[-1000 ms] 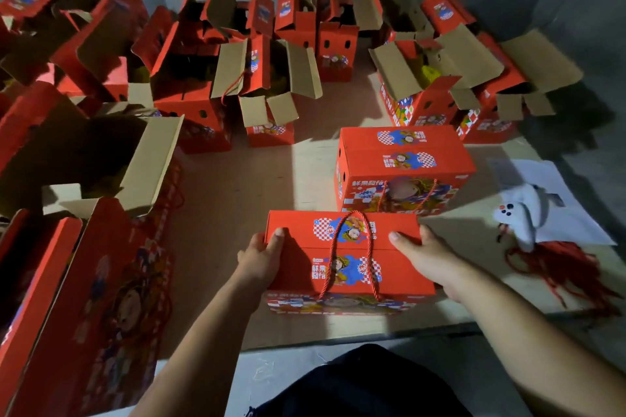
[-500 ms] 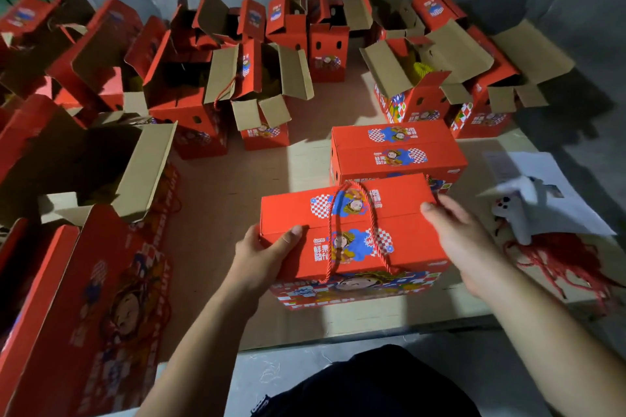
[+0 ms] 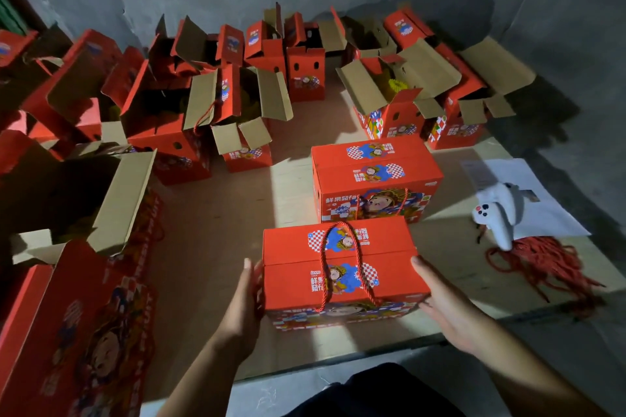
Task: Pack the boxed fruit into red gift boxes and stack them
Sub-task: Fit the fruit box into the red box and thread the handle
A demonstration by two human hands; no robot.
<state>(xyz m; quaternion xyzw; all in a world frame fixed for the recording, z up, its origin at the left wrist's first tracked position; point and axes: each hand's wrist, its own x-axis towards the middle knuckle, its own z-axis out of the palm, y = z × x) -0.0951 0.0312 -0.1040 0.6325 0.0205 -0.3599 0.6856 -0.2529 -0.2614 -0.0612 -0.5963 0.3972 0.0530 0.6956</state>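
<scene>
Head view, closed red gift box [image 3: 338, 272] between 2 flat palms, left hand [image 3: 244, 308], right hand [image 3: 443, 308], grip wide

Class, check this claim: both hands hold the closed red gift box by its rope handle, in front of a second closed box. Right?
Not quite. The head view shows the left hand and right hand pressing the ends of the closed red gift box; its red rope handle lies untouched. The second closed box is correct.

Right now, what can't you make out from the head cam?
- Contents of the closed box between the left hand and right hand: its shut lid hides them.
- Whether that box is lifted or resting on the board: its underside is hidden.
- Open boxes at left: interiors lost in shadow.
- Large box at lower left: cut off by the frame edge.
- Sheet of paper: print too small.
</scene>
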